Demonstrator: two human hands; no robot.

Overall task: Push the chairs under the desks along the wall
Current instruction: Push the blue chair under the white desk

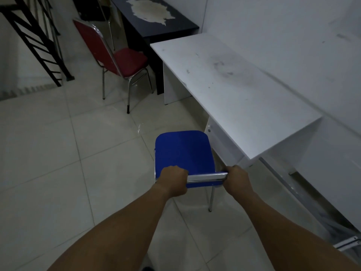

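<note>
A blue chair with a chrome frame stands on the tiled floor just left of the white desk, outside its near end. My left hand is shut on the left end of the chair's chrome top rail. My right hand grips the rail's right end. Further back, a red chair with chrome legs stands angled beside a dark desk, its seat partly at the desk's edge. Both desks run along the white wall on the right.
A black metal stair frame stands at the far left. The dark desk's top has a large worn pale patch. A grey metal rail slopes down at the right, below the white desk's near end. Pale floor tiles stretch to the left.
</note>
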